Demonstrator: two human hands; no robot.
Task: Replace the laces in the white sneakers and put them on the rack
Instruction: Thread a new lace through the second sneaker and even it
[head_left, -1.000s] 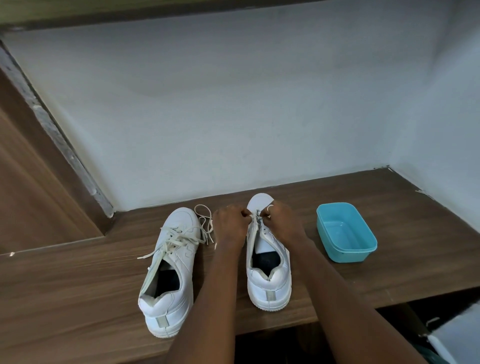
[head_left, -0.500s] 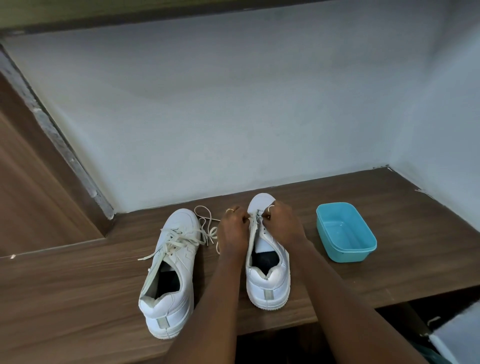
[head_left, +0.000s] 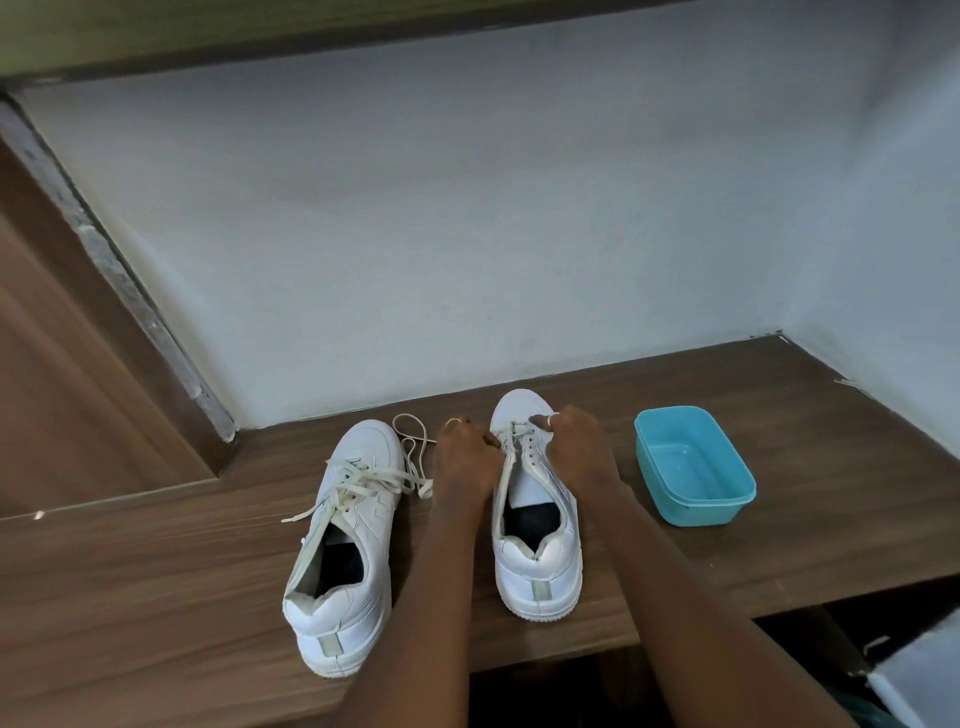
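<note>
White sneaker: stands on the tabletop, toe toward the wall and heel near the front edge, between the two forearms. Most of its eyelets are bare and the tongue lies open; only the toe end carries a lace.
Lace: crosses the eyelets nearest the toe of that shoe, running between the two hands.
Left hand: at the shoe's left eyelet row, fingers curled in and pinching the lace. A gold ring shows on one finger.
Right hand: at the right eyelet row near the toe. Thumb and forefinger are nipped on the lace, and the other fingers are folded.
Second sneaker: just beside the left forearm on its outer side, lying roughly parallel to the first with its toe toward the wall. It is laced, but the laces are slack and untied, and one end trails off to the left over the wood.
Loose lace: a thin looped strand on the tabletop between the second sneaker's toe and the left hand — whether it joins the lace being held, I cannot tell.
Blue tub: rectangular and open-topped, on the tabletop to the right of the right hand, apart from the shoe.
Wall: pale and plain behind the tabletop, meeting a side wall at the right corner.
</note>
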